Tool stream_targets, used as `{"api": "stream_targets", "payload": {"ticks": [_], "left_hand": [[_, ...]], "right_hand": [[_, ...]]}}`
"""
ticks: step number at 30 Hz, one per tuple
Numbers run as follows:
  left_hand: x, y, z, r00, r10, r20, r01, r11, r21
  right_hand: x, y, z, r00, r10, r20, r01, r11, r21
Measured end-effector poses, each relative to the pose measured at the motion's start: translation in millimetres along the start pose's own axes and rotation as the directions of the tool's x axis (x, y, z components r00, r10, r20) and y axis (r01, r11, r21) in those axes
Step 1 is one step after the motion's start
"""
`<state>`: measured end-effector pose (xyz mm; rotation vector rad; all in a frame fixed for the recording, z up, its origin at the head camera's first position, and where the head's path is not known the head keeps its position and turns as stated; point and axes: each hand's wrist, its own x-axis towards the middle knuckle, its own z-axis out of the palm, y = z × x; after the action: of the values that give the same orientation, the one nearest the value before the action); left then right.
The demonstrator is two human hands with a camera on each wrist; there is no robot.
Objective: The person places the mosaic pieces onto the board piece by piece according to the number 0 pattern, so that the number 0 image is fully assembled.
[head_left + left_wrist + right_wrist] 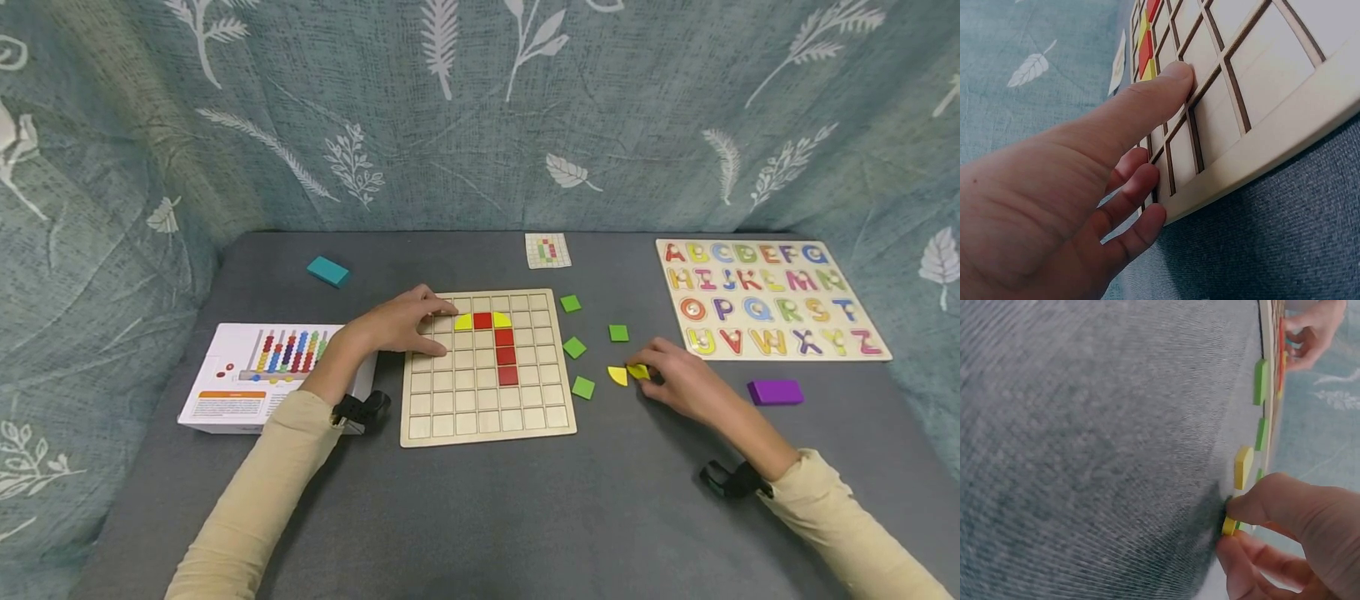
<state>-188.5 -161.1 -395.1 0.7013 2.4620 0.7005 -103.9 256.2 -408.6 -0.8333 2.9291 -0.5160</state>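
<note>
My left hand [397, 323] rests with thumb and fingers spread on the left side of a wooden grid board [443, 403]. In the left wrist view its thumb [1169, 87] lies on the cells and the other fingers touch the board near its edge. Red squares [507, 355] and two yellow quarter-circles [465, 322] make a hooked line on the grid. Right of the board, my right hand [678, 379] pinches a yellow quarter-circle piece [1229, 525] between thumb and fingers, at the table surface. Another yellow quarter-circle [617, 377] lies just left of it.
Several green squares [574, 347] lie right of the board. A small pattern card [547, 251] sits behind it. An alphabet puzzle [780, 292] and purple block [776, 392] are at right; a white abacus box [232, 367] and teal block [327, 271] at left.
</note>
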Motion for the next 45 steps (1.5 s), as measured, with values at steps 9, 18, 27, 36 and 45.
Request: {"api": "stream_targets", "payload": {"ticks": [9, 18, 27, 36, 45], "left_hand": [[0.0, -0.9, 1.3, 1.0, -0.011, 0.007, 0.011, 1.0, -0.003], [0.6, -1.2, 2.0, 1.0, 0.007, -0.003, -0.007, 1.0, 0.002], [-0.7, -0.8, 0.8, 1.0, 0.006, 0.003, -0.006, 1.0, 0.0], [-1.3, 0.4, 0.6, 1.0, -0.008, 0.005, 0.008, 1.0, -0.007], [0.4, 0.3, 1.9, 1.0, -0.014, -0.001, 0.014, 1.0, -0.008]], "right_hand": [[15.9, -26, 1, 0.992, -0.107, -0.065, 0.11, 0.993, 0.051], [42.8, -60, 9, 0.953, -0.293, -0.078, 0.298, 0.953, 0.059], [52.8, -75, 28, 0.927, -0.372, -0.044, 0.374, 0.923, 0.087], [67.5, -98, 49, 0.88, -0.475, -0.024, 0.474, 0.871, 0.128], [70.9, -101, 52, 0.881, -0.473, -0.015, 0.471, 0.874, 0.117]]}}
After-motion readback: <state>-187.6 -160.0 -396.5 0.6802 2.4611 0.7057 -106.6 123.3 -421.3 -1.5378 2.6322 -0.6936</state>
